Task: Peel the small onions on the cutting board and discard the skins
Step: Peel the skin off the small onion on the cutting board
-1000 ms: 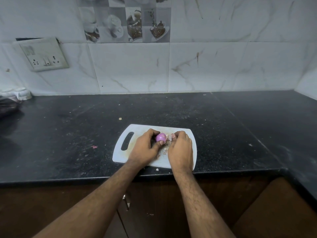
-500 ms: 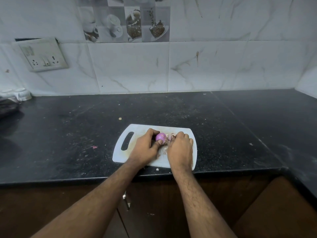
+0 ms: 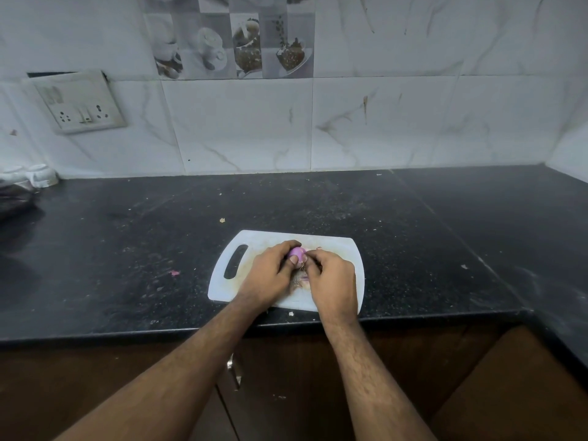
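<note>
Resting between both hands (image 3: 270, 273) (image 3: 331, 276): onion (image 3: 297, 251)

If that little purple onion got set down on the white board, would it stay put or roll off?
The onion looks round and smooth, so it would probably roll. Its peeled surface shines a little, so it may be slippery; the left hand pinches it. The cutting board lies flat with no visible raised rim, so little would stop it.

cutting board (image 3: 346, 249) on counter (image 3: 127, 249), socket (image 3: 83, 105) behind left
</note>
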`<state>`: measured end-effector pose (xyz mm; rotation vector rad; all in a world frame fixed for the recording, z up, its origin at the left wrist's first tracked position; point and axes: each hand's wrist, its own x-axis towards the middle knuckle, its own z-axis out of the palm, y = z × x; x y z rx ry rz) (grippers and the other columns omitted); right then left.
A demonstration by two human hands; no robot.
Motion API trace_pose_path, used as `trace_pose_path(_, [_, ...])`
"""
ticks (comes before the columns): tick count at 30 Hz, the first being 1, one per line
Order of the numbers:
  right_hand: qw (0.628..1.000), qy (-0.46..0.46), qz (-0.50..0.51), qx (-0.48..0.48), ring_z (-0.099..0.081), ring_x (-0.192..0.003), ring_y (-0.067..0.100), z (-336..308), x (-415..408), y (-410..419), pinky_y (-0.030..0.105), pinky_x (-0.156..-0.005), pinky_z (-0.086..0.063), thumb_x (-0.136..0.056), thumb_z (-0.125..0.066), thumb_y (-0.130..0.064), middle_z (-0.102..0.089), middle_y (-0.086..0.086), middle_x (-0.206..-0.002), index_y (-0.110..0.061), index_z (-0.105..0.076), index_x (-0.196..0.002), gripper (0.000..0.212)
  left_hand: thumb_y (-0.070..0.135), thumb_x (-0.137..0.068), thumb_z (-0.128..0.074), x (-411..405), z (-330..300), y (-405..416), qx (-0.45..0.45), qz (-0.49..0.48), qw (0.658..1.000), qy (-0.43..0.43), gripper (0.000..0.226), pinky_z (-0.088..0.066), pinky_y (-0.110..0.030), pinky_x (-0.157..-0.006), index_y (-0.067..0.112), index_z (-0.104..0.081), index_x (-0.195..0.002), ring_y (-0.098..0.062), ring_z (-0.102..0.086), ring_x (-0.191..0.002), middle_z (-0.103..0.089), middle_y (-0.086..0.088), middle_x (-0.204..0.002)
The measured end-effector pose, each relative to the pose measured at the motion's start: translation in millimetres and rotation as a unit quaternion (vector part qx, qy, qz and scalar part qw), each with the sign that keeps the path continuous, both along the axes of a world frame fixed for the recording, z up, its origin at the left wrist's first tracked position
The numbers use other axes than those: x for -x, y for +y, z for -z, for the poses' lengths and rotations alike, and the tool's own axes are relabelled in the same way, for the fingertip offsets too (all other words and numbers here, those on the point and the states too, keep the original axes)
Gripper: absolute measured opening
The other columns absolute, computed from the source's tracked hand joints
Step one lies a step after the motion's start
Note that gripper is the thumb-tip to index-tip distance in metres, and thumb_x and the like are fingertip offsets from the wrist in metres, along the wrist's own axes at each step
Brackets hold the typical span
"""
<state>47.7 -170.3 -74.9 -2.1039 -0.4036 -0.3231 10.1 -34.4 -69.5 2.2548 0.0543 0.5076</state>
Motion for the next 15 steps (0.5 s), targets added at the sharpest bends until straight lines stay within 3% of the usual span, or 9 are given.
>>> trace_pose_path(6, [1.000,0.021,0.010,-0.003,-0.071,-0.080,0.009,-2.5,0.6,-1.9,0.029,-0.077,-0.060,-0.099,-0.066,-0.035,-0.078,-0.006,-0.094,-0.019,-0.078,-0.110,0.023,0.019,-0.105,-0.053,-0.5,-0.5,1.0,-0.015,0.007,1.000,0.011,0.031,-0.047,-0.034,-0.102,0.015,-0.061,-0.134,-0.016,-0.062,-0.115,-0.069,-0.001,-0.125])
trace_pose_path(15, [0.997,0.043,0.046,0.041,-0.068,-0.076,0.013,-4.3,-0.4,2.1,0.036,-0.071,-0.059,-0.100,-0.062,-0.037,-0.075,-0.005,-0.090,-0.020,-0.073,-0.099,0.020,0.020,-0.104,-0.053,-0.4,0.8,0.2,-0.011,0.009,1.000,0.016,0.030,-0.049,-0.033,-0.100,0.016,-0.060,-0.133,-0.014,-0.063,-0.111,-0.070,0.002,-0.122])
